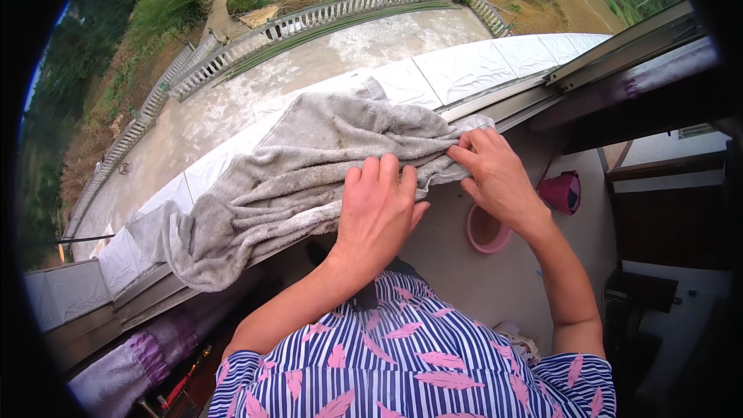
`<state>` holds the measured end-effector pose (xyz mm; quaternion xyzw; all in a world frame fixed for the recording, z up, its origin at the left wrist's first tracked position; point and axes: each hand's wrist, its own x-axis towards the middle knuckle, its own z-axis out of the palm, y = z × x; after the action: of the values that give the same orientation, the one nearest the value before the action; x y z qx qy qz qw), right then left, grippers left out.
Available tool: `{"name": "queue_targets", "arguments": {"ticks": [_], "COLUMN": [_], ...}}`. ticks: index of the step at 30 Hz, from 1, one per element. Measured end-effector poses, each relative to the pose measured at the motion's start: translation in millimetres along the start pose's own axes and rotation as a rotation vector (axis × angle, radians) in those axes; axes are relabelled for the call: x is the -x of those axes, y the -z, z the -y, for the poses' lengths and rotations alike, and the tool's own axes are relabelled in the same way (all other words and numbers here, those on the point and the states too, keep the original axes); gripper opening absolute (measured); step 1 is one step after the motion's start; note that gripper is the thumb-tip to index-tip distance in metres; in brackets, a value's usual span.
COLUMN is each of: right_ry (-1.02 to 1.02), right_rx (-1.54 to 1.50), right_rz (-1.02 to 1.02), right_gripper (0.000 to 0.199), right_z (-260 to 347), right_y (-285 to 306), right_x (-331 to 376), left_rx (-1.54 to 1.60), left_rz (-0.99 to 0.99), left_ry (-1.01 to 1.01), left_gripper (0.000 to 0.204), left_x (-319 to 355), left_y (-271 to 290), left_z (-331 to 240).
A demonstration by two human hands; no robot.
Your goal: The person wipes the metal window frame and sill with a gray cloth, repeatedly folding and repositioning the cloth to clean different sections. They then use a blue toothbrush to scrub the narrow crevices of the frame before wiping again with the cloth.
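Observation:
A grey, stained towel (325,147) lies bunched in folds over the window sill track, part of it on the white tiled ledge outside. My left hand (377,205) presses on the middle of its near edge, fingers together and bent into the cloth, thumb to the right. At the towel's right end, my right hand (491,174) pinches a gathered corner between thumb and fingers. The fingertips of both hands are partly hidden in the folds.
The white tiled ledge (464,73) drops to a concrete terrace with a balustrade (325,19). A sliding window frame (627,42) stands at right. Indoors on the floor are a pink basin (487,246) and a dark pink bucket (559,192). Purple curtains (147,356) hang lower left.

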<state>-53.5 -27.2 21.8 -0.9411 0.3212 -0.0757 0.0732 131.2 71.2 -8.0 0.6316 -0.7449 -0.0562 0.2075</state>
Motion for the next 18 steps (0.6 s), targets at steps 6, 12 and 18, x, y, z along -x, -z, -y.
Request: {"name": "queue_targets", "arguments": {"ticks": [6,12,18], "right_ry": [-0.047,0.053,0.225], "right_rx": [0.006,0.117,-0.033], "right_rz": [0.090,0.228,0.243], "right_gripper": [0.016,0.013,0.018], "right_z": [29.0,95.0,179.4], "right_y": [-7.7,-21.0,-43.8], "right_x": [-11.7,-37.6,-56.7], "left_rx": [-0.013,0.008,-0.098], "left_rz": [-0.037,-0.005,0.070], "left_ry": [0.009,0.070,0.274], "left_gripper": [0.038,0.037,0.041], "left_x": [13.8,62.4,131.6], "left_y": [1.7,36.3,87.7], "left_z": [16.6,47.2,74.8]}}
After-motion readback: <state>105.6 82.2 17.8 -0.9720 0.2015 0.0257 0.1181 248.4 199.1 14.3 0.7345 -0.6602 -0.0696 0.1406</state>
